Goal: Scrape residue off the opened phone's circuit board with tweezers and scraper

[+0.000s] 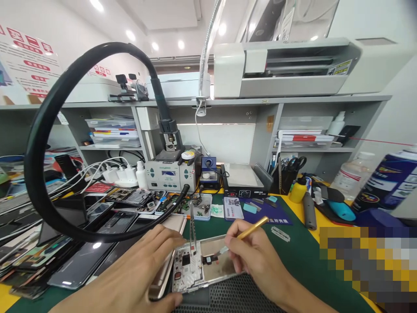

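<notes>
An opened phone frame [216, 278] lies over a black perforated mat, with its circuit board side at the left. Its left end is steadied by my left hand [146, 265], the thumb at the near edge and the fingers bent over the far side. Metal tweezers [192, 226] stand with their tips on the board, beside my left fingers. A gold-handled blade tool [254, 228] is pinched in my right hand [254, 252], its blade beside a small black flex connector [210, 259]. My right lower fingers rest on the frame's right part.
A black hose [31, 143] loops from the hot-air station [169, 176] across the left side. Phones [94, 248] crowd the left. A loose razor blade [280, 234] lies on the green mat [301, 261] at right, near a yellow bottle [297, 190].
</notes>
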`<state>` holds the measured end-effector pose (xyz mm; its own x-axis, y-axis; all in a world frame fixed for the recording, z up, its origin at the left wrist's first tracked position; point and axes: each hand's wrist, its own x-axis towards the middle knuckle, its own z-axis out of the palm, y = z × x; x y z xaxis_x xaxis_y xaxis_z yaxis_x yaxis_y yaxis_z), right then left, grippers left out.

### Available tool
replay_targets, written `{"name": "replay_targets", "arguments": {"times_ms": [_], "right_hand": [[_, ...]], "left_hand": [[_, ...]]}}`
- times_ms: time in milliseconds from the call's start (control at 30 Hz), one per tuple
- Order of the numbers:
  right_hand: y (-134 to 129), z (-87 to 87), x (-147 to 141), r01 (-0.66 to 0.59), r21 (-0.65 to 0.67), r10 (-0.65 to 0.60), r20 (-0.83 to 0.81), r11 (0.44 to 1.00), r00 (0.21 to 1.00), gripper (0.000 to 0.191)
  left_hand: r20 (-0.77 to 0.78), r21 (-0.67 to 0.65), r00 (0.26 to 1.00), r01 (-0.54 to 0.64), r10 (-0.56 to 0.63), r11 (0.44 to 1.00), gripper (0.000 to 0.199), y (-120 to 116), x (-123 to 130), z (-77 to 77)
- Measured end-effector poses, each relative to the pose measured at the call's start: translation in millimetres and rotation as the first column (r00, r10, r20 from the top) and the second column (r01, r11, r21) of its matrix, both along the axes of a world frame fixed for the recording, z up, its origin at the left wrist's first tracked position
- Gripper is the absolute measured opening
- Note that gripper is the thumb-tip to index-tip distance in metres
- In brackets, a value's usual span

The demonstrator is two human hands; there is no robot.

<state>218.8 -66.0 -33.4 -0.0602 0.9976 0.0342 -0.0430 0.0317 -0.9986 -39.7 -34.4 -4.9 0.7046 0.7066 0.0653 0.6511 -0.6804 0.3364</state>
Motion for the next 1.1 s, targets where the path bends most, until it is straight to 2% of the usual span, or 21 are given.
{"name": "replay_targets", "arguments": {"times_ms": [133,200,233,333,433,600,733,867,1000,1100], "right_hand": [[1.3,4.6,-5.6,-0.079,-0.118,0.073,-0.056,0.99,0.996,0.023],[0.6,7.9,-6.9,-0.115,-0.165,0.1,-0.1,0.98,0.99,0.026],[0.0,9.2,-7.0,-0.126,-0.178,0.105,-0.123,0.976,0.987,0.026],[-1.9,11.0,-6.0,-0.155,-0.195,0.119,-0.182,0.968,0.976,0.023],[-3.0,10.7,-5.0,-0.186,-0.2,0.14,-0.226,0.962,0.964,0.021],[-4.5,10.6,-4.6,-0.206,-0.199,0.148,-0.274,0.958,0.95,0.02],[-4.9,10.1,-4.3,-0.219,-0.194,0.152,-0.31,0.956,0.938,0.024],[-5.8,9.6,-3.1,-0.214,-0.178,0.138,-0.363,0.961,0.922,0.023],[-7.2,11.8,-0.6,-0.209,-0.171,0.12,-0.421,0.963,0.899,0.021],[-8.1,14.2,0.7,-0.23,-0.185,0.128,-0.443,0.955,0.887,0.02]], "left_hand": [[0.152,0.03,0.988,0.005,-0.009,1.0,0.025,-1.7,-1.0,-10.0],[0.237,-0.064,0.97,-0.044,0.058,0.997,0.025,-4.7,5.4,-10.2],[0.261,-0.155,0.958,-0.083,0.122,0.985,0.03,-6.6,10.0,-8.6],[0.286,-0.476,0.903,-0.157,0.321,0.866,0.038,-11.8,25.1,-0.4],[0.333,-0.633,0.849,-0.12,0.41,0.765,0.037,-14.2,35.6,5.8],[0.344,-0.686,0.847,-0.069,0.406,0.725,0.036,-16.6,40.9,5.2],[0.299,-0.745,0.863,-0.056,0.408,0.665,0.03,-18.0,43.4,3.1],[0.364,-0.782,0.808,-0.005,0.463,0.623,0.032,-19.7,44.7,2.8],[0.392,-0.84,0.754,0.059,0.528,0.539,0.042,-24.3,43.7,-0.6],[0.429,-0.854,0.717,0.123,0.549,0.505,0.044,-29.5,43.6,-3.3]]}}
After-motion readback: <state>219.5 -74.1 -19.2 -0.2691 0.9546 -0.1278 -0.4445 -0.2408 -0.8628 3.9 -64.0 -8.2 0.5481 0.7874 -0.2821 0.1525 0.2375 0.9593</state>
